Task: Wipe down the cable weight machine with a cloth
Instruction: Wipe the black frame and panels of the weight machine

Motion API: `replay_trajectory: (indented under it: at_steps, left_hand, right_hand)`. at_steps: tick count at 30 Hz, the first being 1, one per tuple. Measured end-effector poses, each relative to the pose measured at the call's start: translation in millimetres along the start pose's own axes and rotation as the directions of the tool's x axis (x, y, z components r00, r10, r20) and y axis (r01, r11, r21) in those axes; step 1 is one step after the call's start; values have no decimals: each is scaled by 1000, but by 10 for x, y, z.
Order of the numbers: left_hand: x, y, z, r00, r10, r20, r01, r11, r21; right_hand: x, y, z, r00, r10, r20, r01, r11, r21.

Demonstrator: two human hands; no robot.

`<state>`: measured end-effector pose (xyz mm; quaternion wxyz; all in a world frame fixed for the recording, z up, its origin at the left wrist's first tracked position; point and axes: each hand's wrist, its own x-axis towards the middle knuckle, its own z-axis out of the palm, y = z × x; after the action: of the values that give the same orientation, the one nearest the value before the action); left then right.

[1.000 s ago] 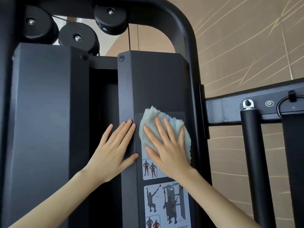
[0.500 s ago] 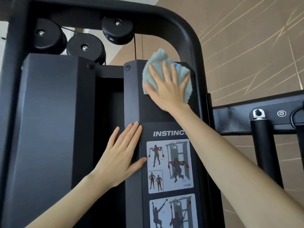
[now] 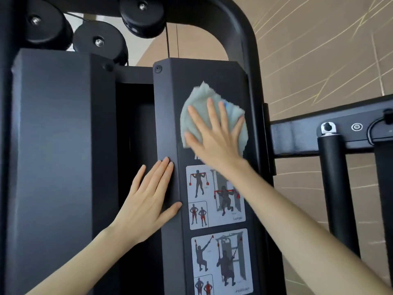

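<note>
Right hand (image 3: 214, 137) spread flat, pressing cloth (image 3: 195, 103) on shroud panel (image 3: 170, 124); left hand (image 3: 148, 199) open, bracing; even overlapping strokes advised.

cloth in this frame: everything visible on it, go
The cloth is pale grey-green, terry-like, with frayed edges and a small blue mark near its right side. It is bunched rather than neatly folded, and lies flat against the black right-hand shroud panel, just above the exercise chart sticker. The right hand presses it there with fingers spread, covering its middle and lower part. The left hand rests on the panel edge below, apart from the cloth.
</note>
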<state>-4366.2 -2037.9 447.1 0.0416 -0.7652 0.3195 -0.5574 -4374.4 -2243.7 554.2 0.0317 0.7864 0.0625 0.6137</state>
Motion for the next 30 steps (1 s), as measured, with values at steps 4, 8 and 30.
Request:
replay_trajectory:
  at_steps: [4, 8, 30]
  left_hand:
    - [1, 5, 8, 1000, -9, -5, 9, 1000, 4]
    - [-52, 50, 49, 999, -37, -5, 36, 998, -45]
    - [-826, 401, 234, 987, 54, 150, -53, 999, -9]
  right_hand:
    - [738, -6, -191, 997, 69, -31, -70, 997, -29]
    - [641, -121, -131, 994, 79, -74, -81, 997, -17]
    - [-788, -269, 185, 998, 55, -44, -53, 998, 38]
